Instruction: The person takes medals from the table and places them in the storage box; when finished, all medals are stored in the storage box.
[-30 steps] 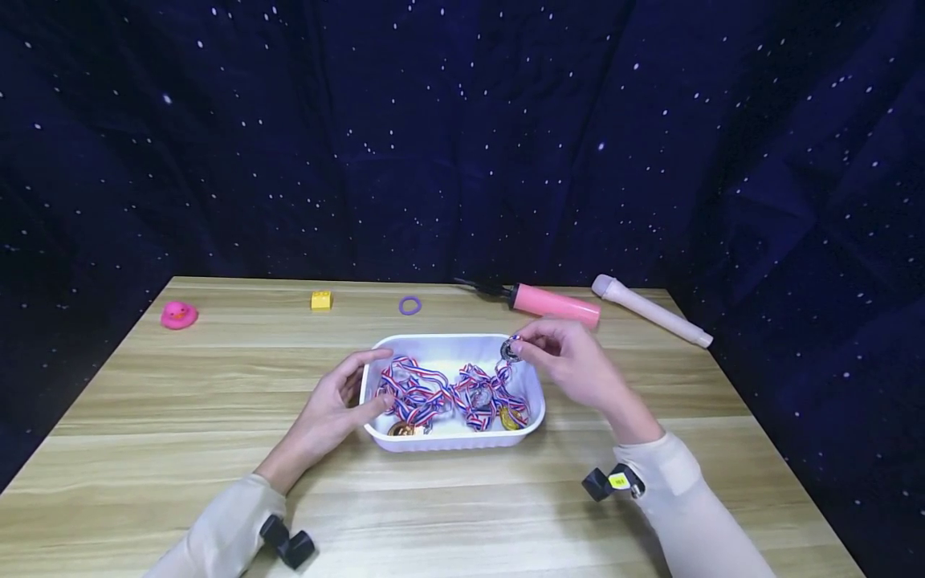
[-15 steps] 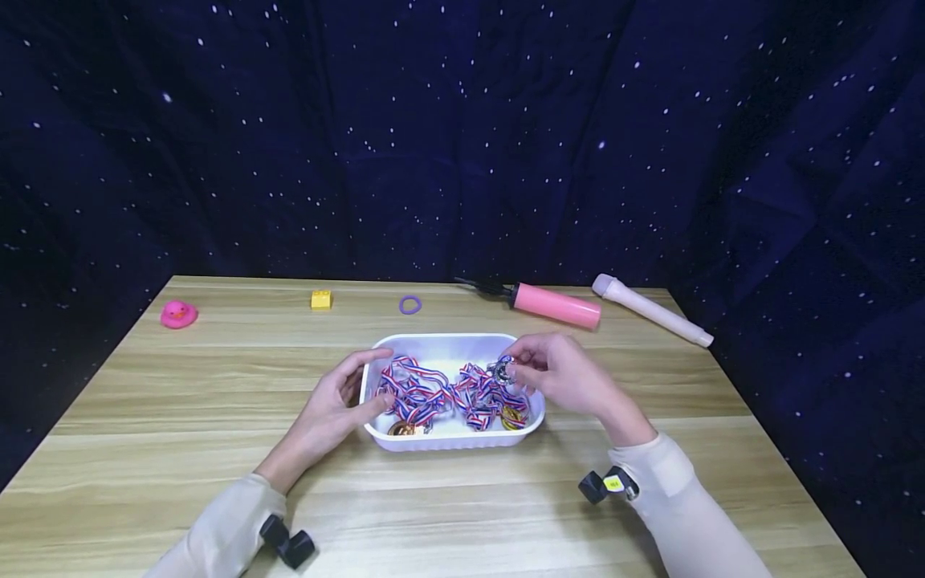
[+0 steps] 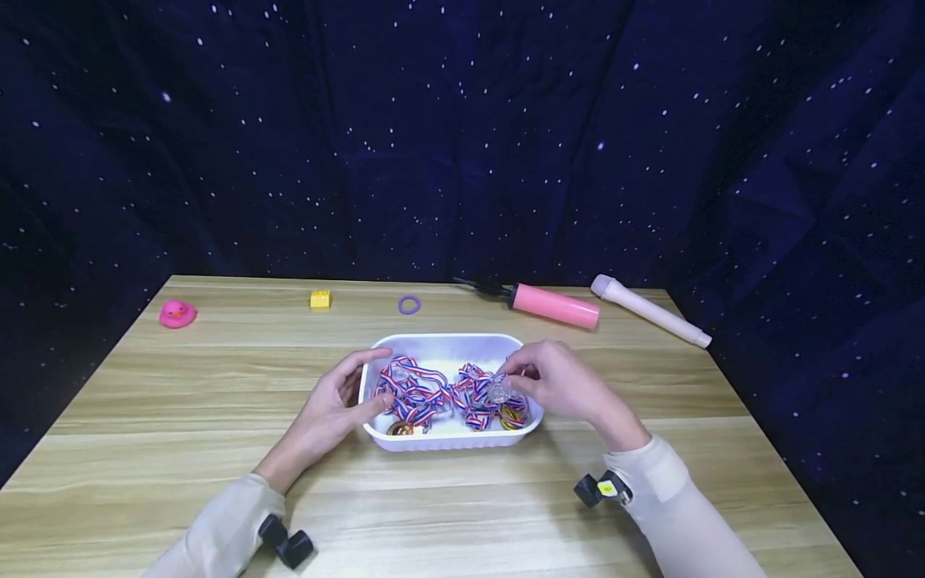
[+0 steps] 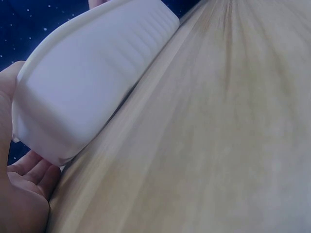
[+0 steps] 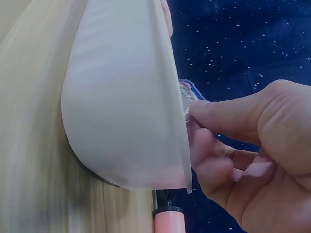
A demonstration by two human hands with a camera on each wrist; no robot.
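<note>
A white plastic tray [image 3: 450,441] stands on the table, holding several medals on tangled red, white and blue ribbons [image 3: 422,389]. My left hand [image 3: 334,403] grips the tray's left end, thumb over the near rim and a finger along the far one. In the left wrist view its other fingers [image 4: 39,172] curl by the tray's outer wall. Over the tray's right part, my right hand [image 3: 560,381] pinches a silver medal [image 3: 499,390] between thumb and fingers; the right wrist view shows the medal [image 5: 186,97] just past the rim. A gold medal [image 3: 401,429] lies at the tray's near left.
Along the table's back lie a pink rubber duck [image 3: 177,314], a yellow toy block [image 3: 320,300], a purple ring [image 3: 409,305], a pink hand pump [image 3: 555,307] and a pale toy microphone [image 3: 654,313]. A dark starry cloth [image 3: 462,144] hangs behind.
My right hand has moved down and slightly left with the silver medal, from the tray's far right corner to over the ribbons. The left hand and tray have stayed in place.
</note>
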